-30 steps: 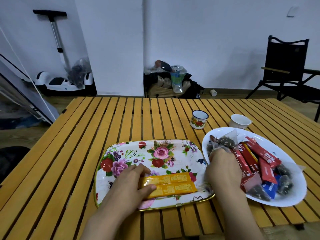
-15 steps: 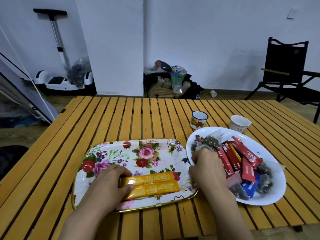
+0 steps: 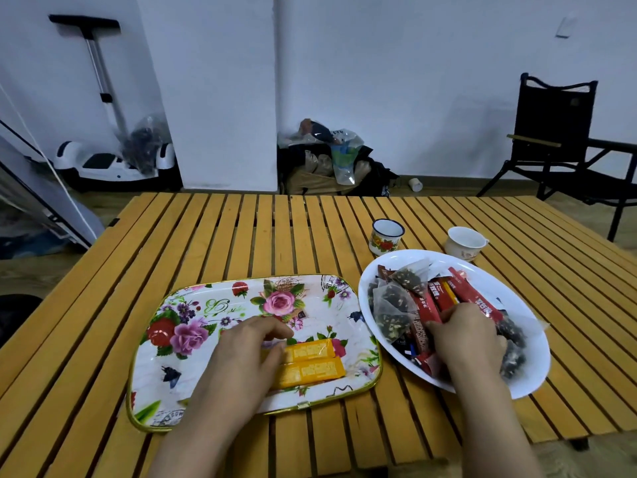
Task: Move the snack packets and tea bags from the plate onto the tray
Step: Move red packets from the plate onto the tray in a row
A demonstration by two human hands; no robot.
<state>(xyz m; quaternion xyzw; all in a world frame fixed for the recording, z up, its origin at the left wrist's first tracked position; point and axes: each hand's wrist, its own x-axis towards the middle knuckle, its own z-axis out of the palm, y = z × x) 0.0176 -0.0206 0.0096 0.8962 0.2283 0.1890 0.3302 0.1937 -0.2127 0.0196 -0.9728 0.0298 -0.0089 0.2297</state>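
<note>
A floral tray (image 3: pixel 206 305) lies on the slatted wooden table (image 3: pixel 241 236). Two yellow snack packets (image 3: pixel 313 360) lie side by side on its near right part. My left hand (image 3: pixel 241 360) rests on their left ends with fairly straight fingers, hiding that half. Right of the tray is a white plate (image 3: pixel 531 374) heaped with red snack packets (image 3: pixel 472 294) and mesh tea bags (image 3: pixel 393 301). My right hand (image 3: pixel 465 343) is in the middle of the plate, its fingers curled down around a red packet; the fingertips are hidden.
Behind the plate stand a small floral enamel cup (image 3: pixel 386 236) and a white cup (image 3: pixel 463 241). A black folding chair (image 3: pixel 558 132) stands past the table's far right corner. The table's near edge runs just under my forearms.
My right hand moved from the plate's left edge into the heap of red packets. My left hand slid further over the yellow packets, covering more of them. The view shifted with my head.
</note>
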